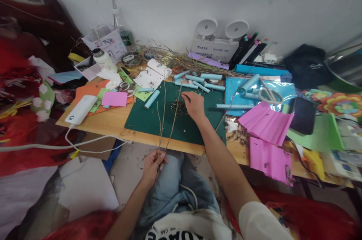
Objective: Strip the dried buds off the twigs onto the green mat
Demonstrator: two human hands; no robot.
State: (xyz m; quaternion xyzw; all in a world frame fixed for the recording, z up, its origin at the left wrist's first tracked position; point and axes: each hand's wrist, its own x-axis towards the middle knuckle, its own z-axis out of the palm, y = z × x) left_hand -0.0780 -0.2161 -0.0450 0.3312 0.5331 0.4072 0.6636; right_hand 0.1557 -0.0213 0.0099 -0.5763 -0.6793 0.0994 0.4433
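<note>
My left hand [154,162] is closed around the lower ends of a few thin, bare twigs [173,121], just off the table's front edge above my lap. The twigs fan upward over a dark green cutting mat [141,115]. Over the middle of the mat, my right hand [194,105] has its fingertips pinched together close to the upper part of the rightmost twig. Whatever sits in that pinch is too small to make out. Beneath it lies a little heap of brown plant scraps [178,109].
Several light blue paper tubes [213,76] lie behind the mat, with a bundle of dry twigs [181,61] beyond. At right are scissors [270,95], pleated pink paper [267,121] and a dark phone [302,115]. A white power bank [81,109] with a cable rests at left.
</note>
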